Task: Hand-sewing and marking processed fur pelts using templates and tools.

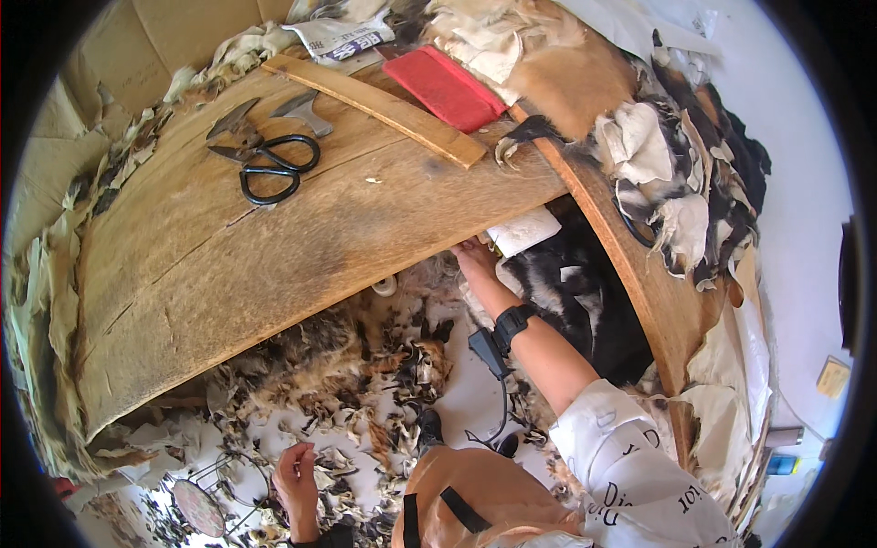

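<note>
My right hand (pixel 472 256) reaches in at the front edge of the wooden worktop (pixel 301 228), and its fingers are partly hidden beneath the board. Close beside it is a white block-like thing (pixel 528 232), lying over black and white fur pieces (pixel 557 292). Whether the hand grips anything does not show. A black watch is on that wrist. Low in the view, my left hand (pixel 296 479) hangs near my apron, fingers curled in and nothing visible in them. Black-handled shears (pixel 265 164) and a metal blade (pixel 303 111) lie on the worktop.
A wooden strip (pixel 375 105) and a red pouch (pixel 445 87) lie at the back. Hides and fur scraps (pixel 681 173) are heaped at right. A wooden rail (pixel 598 219) borders the opening. Fur scraps cover the floor near a round-seated stool (pixel 198 508). A black cord (pixel 502 402) hangs by my arm.
</note>
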Demonstrator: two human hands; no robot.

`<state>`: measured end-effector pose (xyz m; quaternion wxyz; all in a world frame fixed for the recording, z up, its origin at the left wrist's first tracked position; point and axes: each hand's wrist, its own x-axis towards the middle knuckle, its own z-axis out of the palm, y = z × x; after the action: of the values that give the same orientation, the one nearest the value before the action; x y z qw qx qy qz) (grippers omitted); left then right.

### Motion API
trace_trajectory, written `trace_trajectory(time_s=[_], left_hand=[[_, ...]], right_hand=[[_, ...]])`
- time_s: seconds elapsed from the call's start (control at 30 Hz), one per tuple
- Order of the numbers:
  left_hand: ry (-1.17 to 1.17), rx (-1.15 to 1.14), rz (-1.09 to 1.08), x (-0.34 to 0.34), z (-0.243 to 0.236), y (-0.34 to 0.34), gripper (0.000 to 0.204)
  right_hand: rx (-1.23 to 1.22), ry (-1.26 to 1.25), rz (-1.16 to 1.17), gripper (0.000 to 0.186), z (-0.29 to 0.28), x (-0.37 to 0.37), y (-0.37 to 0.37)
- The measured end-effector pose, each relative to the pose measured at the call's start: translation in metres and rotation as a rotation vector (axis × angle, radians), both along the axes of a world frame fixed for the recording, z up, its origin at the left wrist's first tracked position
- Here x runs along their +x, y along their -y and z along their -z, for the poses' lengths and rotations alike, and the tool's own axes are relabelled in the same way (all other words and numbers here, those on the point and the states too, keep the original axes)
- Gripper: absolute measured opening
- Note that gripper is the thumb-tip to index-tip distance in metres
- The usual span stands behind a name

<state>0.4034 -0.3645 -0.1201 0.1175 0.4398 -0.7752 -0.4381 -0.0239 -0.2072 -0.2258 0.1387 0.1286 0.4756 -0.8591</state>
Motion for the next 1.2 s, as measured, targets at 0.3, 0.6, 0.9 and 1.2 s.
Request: trace_trajectory(time_s=[0.3,0.6,0.9,1.2], left_hand=[[-0.447,0.042,0.803,-0.126,-0.036,-0.053,0.012],[-0.069,-0.143,0.390,-0.012,-0.015,0.022,0.011],[0.007,0.011,-0.470,0.225,-0.002,0.117,0.036],[-0.065,-0.089,-0.608,0.291,0.012,0.118,0.037]], right_hand=[[0.559,-0.973,-1.749,0.008,-0.121,0.211,-0.038],[0.961,-0.920,-1.366,0.009,-0.102,0.147,-0.133],[0.292,-0.065,-0.653,0.037,-0.083,0.084,-0.007],[-0.114,0.060,-0.404,0.019,-0.065,0.064,-0.001]])
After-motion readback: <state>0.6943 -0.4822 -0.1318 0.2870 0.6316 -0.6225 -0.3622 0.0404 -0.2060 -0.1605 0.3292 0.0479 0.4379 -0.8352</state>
